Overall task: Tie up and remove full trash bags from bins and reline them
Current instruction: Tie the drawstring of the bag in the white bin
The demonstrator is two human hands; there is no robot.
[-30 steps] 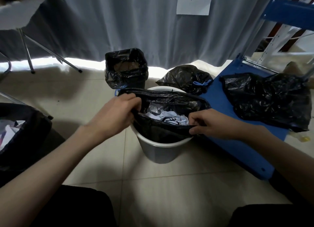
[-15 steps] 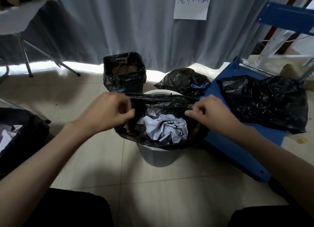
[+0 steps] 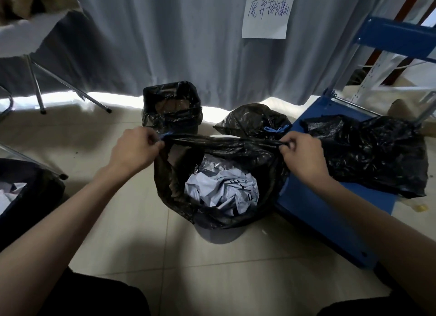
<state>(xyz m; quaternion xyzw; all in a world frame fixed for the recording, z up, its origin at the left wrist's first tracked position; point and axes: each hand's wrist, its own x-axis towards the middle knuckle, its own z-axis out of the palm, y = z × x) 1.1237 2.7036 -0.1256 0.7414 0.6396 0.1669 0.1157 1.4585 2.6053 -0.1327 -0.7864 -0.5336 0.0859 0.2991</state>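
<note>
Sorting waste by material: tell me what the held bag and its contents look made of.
Trash bag: thin black plastic film, glossy, by its crinkles and sheen. Contents: apparently crumpled white paper with dark print, by its sharp creases, though soft packaging film cannot be ruled out.

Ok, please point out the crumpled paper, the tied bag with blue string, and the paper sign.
crumpled paper [image 3: 221, 193], head view, on its pale creased middle.
tied bag [image 3: 247, 119], head view, on its black bulging side.
paper sign [image 3: 267, 13], head view, on its handwritten middle.

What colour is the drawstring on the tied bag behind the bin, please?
Blue, on the tied bag; its drawstring shows in the head view.
</note>
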